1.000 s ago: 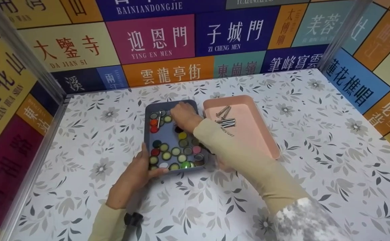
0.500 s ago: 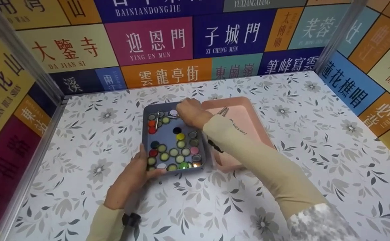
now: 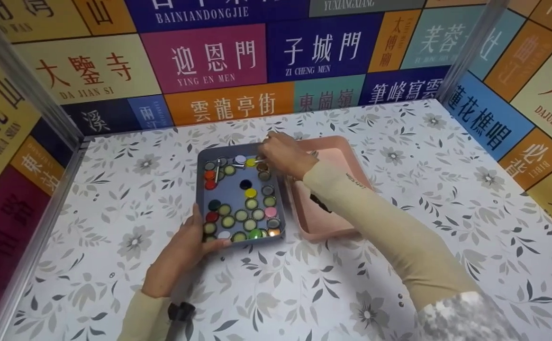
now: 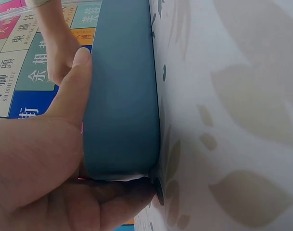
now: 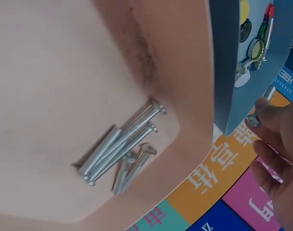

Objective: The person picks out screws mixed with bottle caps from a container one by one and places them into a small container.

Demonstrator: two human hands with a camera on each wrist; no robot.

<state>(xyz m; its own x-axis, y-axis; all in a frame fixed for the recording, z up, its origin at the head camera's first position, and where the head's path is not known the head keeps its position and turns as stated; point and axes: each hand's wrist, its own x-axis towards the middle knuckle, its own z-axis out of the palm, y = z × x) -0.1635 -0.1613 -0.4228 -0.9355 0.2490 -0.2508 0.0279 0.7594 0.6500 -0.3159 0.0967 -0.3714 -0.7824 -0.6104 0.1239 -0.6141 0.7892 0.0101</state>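
My left hand grips the near left corner of the blue-grey tray. In the left wrist view its thumb lies at the rim and the fingers bend around the tray's other side. My right hand is over the tray's far right corner. As the right wrist view shows, it pinches a silver bolt near the head. Bottle caps of several colours lie in the tray. One bolt rests upon caps at the far left, and another bolt lies along the far side.
A pink tray stands right of the blue-grey one, partly under the right forearm. Several bolts lie in its far corner. The floral-covered table is bounded by panels with printed lettering at the back and sides.
My right hand has moved rightward from the blue-grey tray's far middle to its far right corner. A bolt and caps once beneath it now show. The left hand keeps its hold.
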